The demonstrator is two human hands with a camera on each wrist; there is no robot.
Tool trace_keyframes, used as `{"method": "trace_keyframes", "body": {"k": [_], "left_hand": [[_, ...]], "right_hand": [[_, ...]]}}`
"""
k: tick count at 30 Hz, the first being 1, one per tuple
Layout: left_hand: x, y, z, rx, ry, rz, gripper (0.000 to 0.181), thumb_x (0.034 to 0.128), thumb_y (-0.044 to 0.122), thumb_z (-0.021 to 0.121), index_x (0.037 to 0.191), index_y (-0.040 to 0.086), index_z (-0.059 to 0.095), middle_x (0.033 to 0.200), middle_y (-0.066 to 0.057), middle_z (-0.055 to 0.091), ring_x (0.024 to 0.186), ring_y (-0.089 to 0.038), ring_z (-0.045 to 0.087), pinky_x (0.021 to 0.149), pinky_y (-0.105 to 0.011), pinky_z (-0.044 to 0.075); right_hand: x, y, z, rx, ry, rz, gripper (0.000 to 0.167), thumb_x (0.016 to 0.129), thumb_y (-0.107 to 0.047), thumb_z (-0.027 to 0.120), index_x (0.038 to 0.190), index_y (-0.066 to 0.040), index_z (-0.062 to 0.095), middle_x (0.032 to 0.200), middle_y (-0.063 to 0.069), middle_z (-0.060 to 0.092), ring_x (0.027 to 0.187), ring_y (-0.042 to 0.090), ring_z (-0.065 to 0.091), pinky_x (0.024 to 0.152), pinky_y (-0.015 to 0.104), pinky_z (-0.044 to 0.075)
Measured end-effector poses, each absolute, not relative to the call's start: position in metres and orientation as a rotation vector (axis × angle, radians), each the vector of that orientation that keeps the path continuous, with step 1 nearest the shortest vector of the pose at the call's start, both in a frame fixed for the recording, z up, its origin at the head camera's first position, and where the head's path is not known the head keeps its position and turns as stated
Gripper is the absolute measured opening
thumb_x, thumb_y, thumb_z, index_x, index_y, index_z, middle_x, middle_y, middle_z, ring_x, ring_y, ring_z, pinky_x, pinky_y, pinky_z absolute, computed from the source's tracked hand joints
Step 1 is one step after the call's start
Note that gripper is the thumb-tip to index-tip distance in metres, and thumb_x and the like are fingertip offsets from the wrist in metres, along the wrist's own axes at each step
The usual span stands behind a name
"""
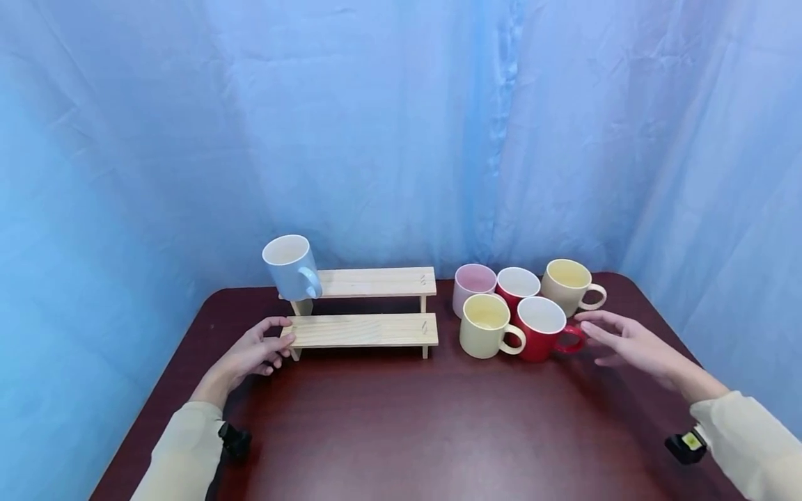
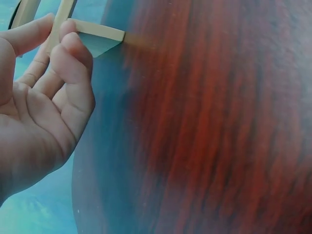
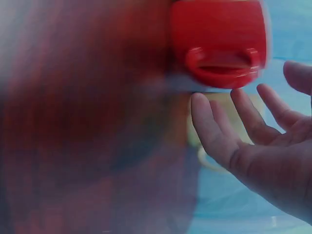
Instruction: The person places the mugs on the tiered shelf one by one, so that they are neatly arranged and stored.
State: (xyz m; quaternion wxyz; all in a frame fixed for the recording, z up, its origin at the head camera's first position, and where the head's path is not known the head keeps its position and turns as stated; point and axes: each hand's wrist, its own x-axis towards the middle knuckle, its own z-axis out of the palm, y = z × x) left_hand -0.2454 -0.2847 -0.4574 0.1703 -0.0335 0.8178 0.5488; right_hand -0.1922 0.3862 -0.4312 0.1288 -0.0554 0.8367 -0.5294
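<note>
The 2-tier rack (image 1: 363, 330) stood pinched by the left hand (image 1: 250, 351); the right hand (image 1: 633, 344), wide and empty, seemed to be reaching for the front red mug (image 1: 535, 342), right of the rack. Next, its handle (image 1: 579, 342) probably called for gripping.

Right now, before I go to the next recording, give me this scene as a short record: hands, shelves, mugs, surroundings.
left hand: holds left end of lower shelf
right hand: beside front red mug, handle side, not gripping it
upper shelf: blue mug at left end
mugs right of shelves: front red mug, back red mug, pink mug, front yellow mug, back yellow mug
surface: dark table
backdrop: blue curtain
</note>
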Motion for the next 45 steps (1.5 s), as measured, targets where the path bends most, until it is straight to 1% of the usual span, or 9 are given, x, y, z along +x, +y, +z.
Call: {"method": "trace_keyframes", "body": {"k": [4,7,14,17,24,31,36,39,45], "left_hand": [[-0.247,-0.286,-0.457,-0.108,2.338,1.588,0.061,0.0965,0.040,0.070,0.144,0.016,0.040,0.091,-0.011,0.065,0.068,-0.020,0.057,0.057,-0.029,0.049],[-0.247,-0.286,-0.458,-0.103,2.337,1.584,0.059,0.0961,0.039,0.071,0.143,0.016,0.042,0.090,-0.010,0.066,0.068,-0.020,0.058,0.056,-0.028,0.049],[-0.249,-0.284,-0.461,-0.139,2.319,1.617,0.062,0.0939,0.040,0.073,0.142,0.017,0.043,0.089,-0.010,0.065,0.068,-0.020,0.058,0.055,-0.029,0.048],[-0.247,-0.286,-0.457,-0.173,2.318,1.617,0.062,0.0947,0.040,0.072,0.144,0.017,0.042,0.089,-0.008,0.063,0.068,-0.020,0.058,0.054,-0.030,0.048],[-0.247,-0.283,-0.456,-0.205,2.317,1.629,0.059,0.0958,0.036,0.071,0.144,0.018,0.042,0.087,-0.008,0.062,0.066,-0.019,0.056,0.053,-0.029,0.048],[-0.246,-0.278,-0.460,-0.206,2.294,1.651,0.061,0.0960,0.037,0.071,0.146,0.018,0.040,0.087,-0.007,0.062,0.067,-0.019,0.057,0.054,-0.030,0.048],[-0.247,-0.278,-0.460,-0.206,2.291,1.665,0.061,0.0959,0.038,0.071,0.146,0.019,0.040,0.088,-0.007,0.061,0.067,-0.019,0.056,0.054,-0.030,0.048],[-0.247,-0.279,-0.461,-0.225,2.292,1.673,0.060,0.0952,0.039,0.072,0.144,0.020,0.041,0.087,-0.007,0.060,0.066,-0.019,0.056,0.053,-0.029,0.048],[-0.247,-0.281,-0.464,-0.229,2.286,1.674,0.062,0.0943,0.040,0.072,0.144,0.020,0.041,0.088,-0.008,0.060,0.068,-0.020,0.057,0.054,-0.029,0.049]], "right_hand": [[-0.196,0.386,-0.447,-0.085,2.362,-1.536,0.063,0.107,-0.035,0.052,0.151,0.005,0.031,0.143,0.034,0.044,0.115,0.038,0.063,0.084,0.048,0.058],[-0.198,0.384,-0.454,-0.049,2.342,-1.542,0.064,0.107,-0.036,0.052,0.151,0.005,0.029,0.142,0.031,0.047,0.110,0.036,0.065,0.082,0.048,0.058],[-0.206,0.379,-0.460,-0.025,2.280,-1.615,0.058,0.107,-0.036,0.053,0.147,0.001,0.033,0.127,0.012,0.061,0.106,0.030,0.065,0.082,0.049,0.058],[-0.208,0.373,-0.466,-0.031,2.242,-1.664,0.053,0.107,-0.035,0.054,0.144,-0.002,0.036,0.125,0.011,0.062,0.107,0.032,0.064,0.083,0.051,0.058],[-0.204,0.371,-0.465,-0.011,2.156,-1.741,0.024,0.107,-0.031,0.054,0.126,-0.017,0.050,0.113,0.014,0.060,0.106,0.035,0.066,0.085,0.055,0.056],[-0.210,0.377,-0.456,-0.017,2.125,-1.709,0.025,0.107,-0.031,0.053,0.120,-0.009,0.055,0.109,0.014,0.060,0.106,0.035,0.068,0.085,0.053,0.056],[-0.211,0.378,-0.459,-0.062,2.094,-1.740,0.021,0.108,-0.029,0.051,0.115,-0.010,0.059,0.107,0.012,0.060,0.106,0.033,0.068,0.087,0.050,0.056],[-0.212,0.378,-0.460,-0.087,2.087,-1.735,0.022,0.109,-0.029,0.050,0.115,-0.009,0.059,0.108,0.012,0.060,0.106,0.034,0.068,0.088,0.049,0.056],[-0.214,0.381,-0.458,-0.137,2.086,-1.691,0.028,0.109,-0.027,0.049,0.116,-0.002,0.058,0.110,0.015,0.060,0.108,0.037,0.067,0.089,0.047,0.056]]}}
